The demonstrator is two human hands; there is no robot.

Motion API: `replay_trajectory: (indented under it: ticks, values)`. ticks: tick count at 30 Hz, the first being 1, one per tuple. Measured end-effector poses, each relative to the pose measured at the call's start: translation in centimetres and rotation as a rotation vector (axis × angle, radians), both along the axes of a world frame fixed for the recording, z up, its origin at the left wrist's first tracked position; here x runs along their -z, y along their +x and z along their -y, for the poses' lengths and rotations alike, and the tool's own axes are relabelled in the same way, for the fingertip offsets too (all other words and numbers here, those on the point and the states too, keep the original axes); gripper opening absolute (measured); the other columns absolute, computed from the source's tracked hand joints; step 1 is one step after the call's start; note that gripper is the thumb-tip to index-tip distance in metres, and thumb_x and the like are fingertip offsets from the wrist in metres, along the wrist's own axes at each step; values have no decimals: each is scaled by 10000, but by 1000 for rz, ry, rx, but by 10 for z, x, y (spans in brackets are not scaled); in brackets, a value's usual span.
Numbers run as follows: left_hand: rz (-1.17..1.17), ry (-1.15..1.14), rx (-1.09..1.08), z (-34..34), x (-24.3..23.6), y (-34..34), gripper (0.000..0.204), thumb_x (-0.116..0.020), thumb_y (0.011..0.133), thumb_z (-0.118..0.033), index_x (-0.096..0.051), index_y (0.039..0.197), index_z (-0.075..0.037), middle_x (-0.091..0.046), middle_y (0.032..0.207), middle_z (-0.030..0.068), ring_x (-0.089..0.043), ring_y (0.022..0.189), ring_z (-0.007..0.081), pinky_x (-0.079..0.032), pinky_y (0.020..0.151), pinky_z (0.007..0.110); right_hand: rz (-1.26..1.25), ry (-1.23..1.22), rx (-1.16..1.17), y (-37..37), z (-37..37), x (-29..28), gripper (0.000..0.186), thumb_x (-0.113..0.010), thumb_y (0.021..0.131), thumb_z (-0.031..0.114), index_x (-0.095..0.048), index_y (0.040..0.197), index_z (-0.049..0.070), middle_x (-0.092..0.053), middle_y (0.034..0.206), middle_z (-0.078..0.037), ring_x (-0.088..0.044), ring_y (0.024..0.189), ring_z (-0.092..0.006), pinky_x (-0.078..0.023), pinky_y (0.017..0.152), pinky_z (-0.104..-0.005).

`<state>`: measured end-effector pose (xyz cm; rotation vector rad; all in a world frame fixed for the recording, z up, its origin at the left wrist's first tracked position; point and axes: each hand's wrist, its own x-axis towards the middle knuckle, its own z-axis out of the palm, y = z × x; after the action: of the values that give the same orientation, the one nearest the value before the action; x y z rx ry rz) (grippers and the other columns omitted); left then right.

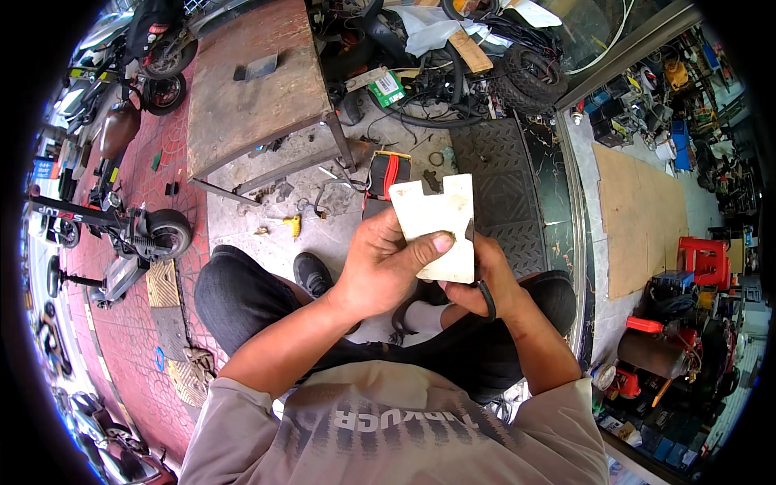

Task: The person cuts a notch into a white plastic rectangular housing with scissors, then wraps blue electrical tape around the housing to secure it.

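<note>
White notched piece (440,222) held up between two hands
One left hand (368,271) pinches it, thumb flat on its face, probably to steady it; one right hand (491,279) sits at its lower right edge, fingers curled on one black loop handle (487,301), seemingly kept close to the piece. Just beyond the left fingers is one black-and-red case (390,174); farther left of them, one yellow tool (293,225), then one table (259,97)
</note>
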<state>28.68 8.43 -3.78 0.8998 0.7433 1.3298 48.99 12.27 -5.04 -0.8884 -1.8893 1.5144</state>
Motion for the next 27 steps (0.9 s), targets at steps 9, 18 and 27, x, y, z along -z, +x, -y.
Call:
replay_trajectory:
  ticks: [9, 18, 27]
  values:
    - [-58, -18, -10, 1, -4, -2, 311, -725, 1033, -88, -681, 1330, -5, -773, 1171, 77, -725, 1041, 141, -584, 926, 314, 3, 64, -13, 4, -2, 0, 614, -726, 747, 114, -620, 1328, -55, -743, 1035, -160, -753, 947, -216, -578, 856, -349]
    - [-42, -20, 19, 1, -7, -3, 268, -688, 1057, -81, -671, 1314, -6, -761, 1147, 62, -717, 1035, 126, -592, 906, 300, -23, 55, -6, 4, -3, 8, 655, -747, 737, 125, -613, 1355, -45, -751, 1051, -143, -740, 950, -203, -571, 862, -349]
    - [-87, -12, 42, 2, -9, -5, 249, -684, 1063, -94, -671, 1292, 2, -764, 1087, 63, -722, 961, 118, -601, 830, 285, 47, -120, -46, -1, 2, -12, 810, -735, 742, 112, -499, 1506, -17, -733, 1153, -139, -709, 1038, -200, -549, 927, -350]
